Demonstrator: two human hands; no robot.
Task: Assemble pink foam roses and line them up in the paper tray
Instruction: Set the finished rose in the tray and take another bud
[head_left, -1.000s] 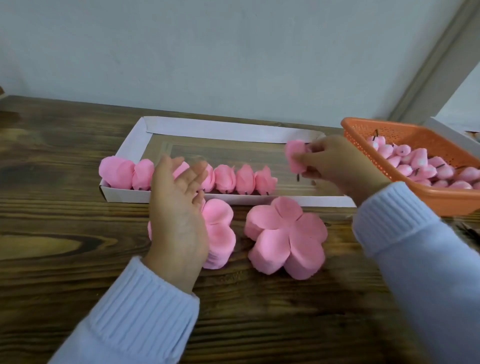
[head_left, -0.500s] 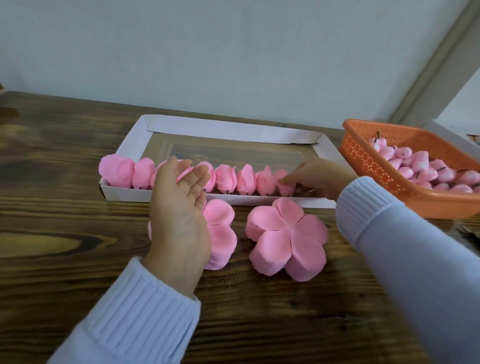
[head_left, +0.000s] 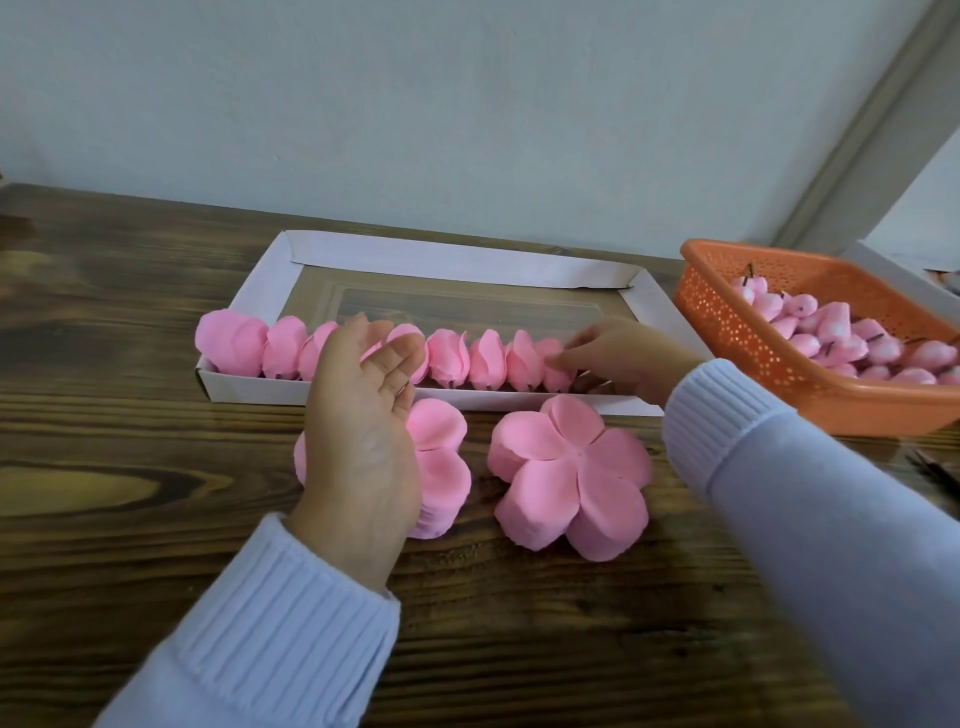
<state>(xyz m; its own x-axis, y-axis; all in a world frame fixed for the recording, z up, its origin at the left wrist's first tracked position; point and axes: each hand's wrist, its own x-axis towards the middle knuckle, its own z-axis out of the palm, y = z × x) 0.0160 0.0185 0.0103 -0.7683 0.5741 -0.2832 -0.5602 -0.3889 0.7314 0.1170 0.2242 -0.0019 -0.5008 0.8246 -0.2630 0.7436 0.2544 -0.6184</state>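
Observation:
A white paper tray (head_left: 441, 257) lies on the wooden table with a row of several pink foam roses (head_left: 447, 358) along its near wall. My right hand (head_left: 623, 353) reaches into the tray and pinches the rightmost rose (head_left: 556, 371) at the end of the row. My left hand (head_left: 363, 415) hovers with straight fingers over the row's middle and over a stack of pink petal cutouts (head_left: 441, 467). A second, five-petalled stack (head_left: 569, 475) lies in front of the tray.
An orange perforated basket (head_left: 727, 317) at the right holds several pink foam buds with dark stems. A white box edge (head_left: 904, 280) shows behind it. Thin dark stems (head_left: 935, 467) lie at the right table edge. The wall stands close behind the tray.
My right hand brought a rose down from above the tray's right part and set it at the right end of the row. My left hand has barely moved.

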